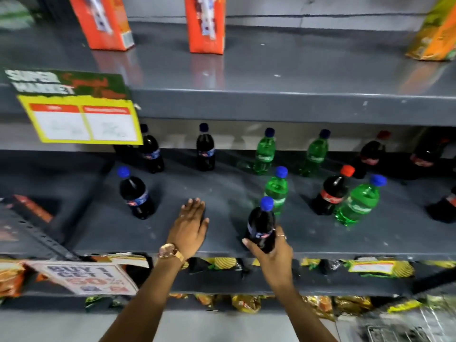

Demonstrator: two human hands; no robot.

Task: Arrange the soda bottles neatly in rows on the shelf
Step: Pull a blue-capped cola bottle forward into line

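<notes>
Right hand (272, 253) is wrapped around the dark cola bottle (261, 224) at the shelf (222, 250) front edge, just ahead of a green bottle (276, 191). Left hand (191, 227) lies flat, fingers together, empty. I'd slide it upright left into the gap, label forward.

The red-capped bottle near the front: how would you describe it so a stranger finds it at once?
Look at the grey middle shelf holding the soda bottles, towards its right side. The dark cola bottle stands in front of the back row, touching a green bottle on its right. It is the nearest fully visible bottle with a red cap; those around it have blue caps.
</notes>
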